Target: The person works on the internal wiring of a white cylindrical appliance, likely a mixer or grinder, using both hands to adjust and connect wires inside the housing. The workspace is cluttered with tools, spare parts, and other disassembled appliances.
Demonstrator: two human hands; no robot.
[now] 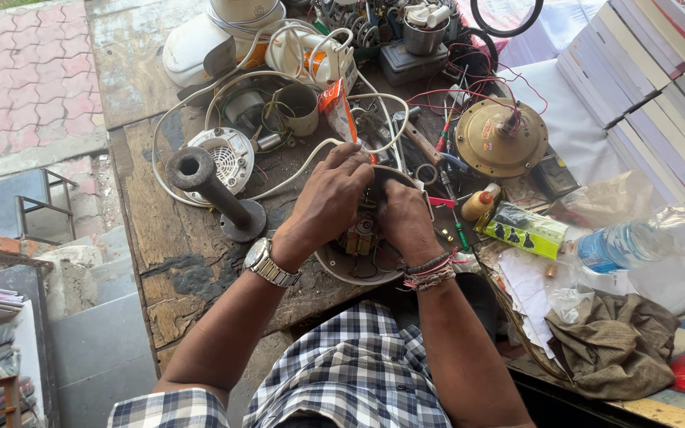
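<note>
Seen from above, a person in a checked shirt bends over a worn wooden table (176, 246) crowded with repair parts; both hands meet over a round white appliance base (338, 265) lying open side up at the table's near edge, its wiring and small terminals showing between the wrists; the left hand (331, 198), with a metal watch on the wrist, curls its fingers down into the far side of the base, and the right hand (402, 218), with thread bracelets on the wrist, closes beside it; each grip looks clenched on something small inside, but what is pinched is hidden under the fingers; the base sits directly beneath both grips, touching them, partly overhanging the table edge; risks, as a judgement: the base could tip toward the lap if pressed on its near rim; thin wires could pull loose; the white cable (279, 186) looping just beside the left hand could snag; a dark metal pipe stand (212, 190) stands near to the left
</note>
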